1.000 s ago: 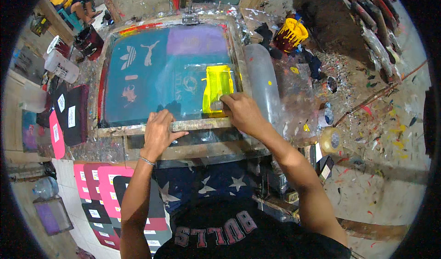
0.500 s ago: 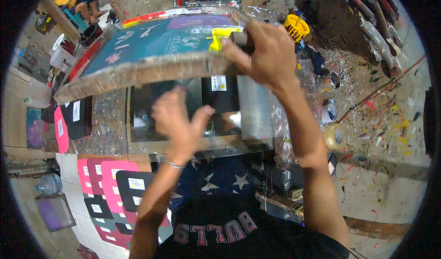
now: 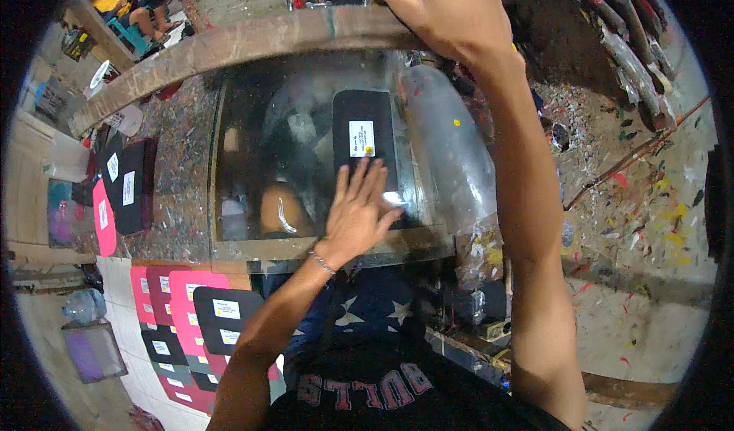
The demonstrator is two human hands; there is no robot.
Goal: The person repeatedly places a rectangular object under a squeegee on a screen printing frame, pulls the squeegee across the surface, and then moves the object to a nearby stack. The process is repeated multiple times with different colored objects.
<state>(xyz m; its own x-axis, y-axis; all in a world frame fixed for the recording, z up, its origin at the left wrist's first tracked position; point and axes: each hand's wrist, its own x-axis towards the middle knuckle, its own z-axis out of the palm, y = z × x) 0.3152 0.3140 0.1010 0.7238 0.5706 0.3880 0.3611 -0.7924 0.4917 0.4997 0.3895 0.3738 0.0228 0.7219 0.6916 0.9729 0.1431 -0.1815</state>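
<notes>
My right hand (image 3: 451,11) grips the near edge of a wooden screen-printing frame (image 3: 252,41), which it holds tilted up high; some of its fingers are out of the picture. Under the raised frame lies a glass plate (image 3: 294,194) with a dark, reflective surface. A black flat piece with rounded corners (image 3: 363,102) rests on the glass and carries a white printed label (image 3: 362,139) with a yellow dot. My left hand (image 3: 355,205) lies with spread fingers over the lower part of that piece, fingertips just below the label.
Labelled pink, maroon and black pieces (image 3: 200,282) are spread at the lower left. More black pieces (image 3: 134,186) and a pink one (image 3: 103,217) lie on the speckled table's left side. A person in yellow (image 3: 115,3) sits at the far left. Long dark rolls (image 3: 612,41) stand at right.
My right hand has lifted the screen-printing frame higher and away, so its printed face no longer shows. My left hand has moved right and come down over the black piece.
</notes>
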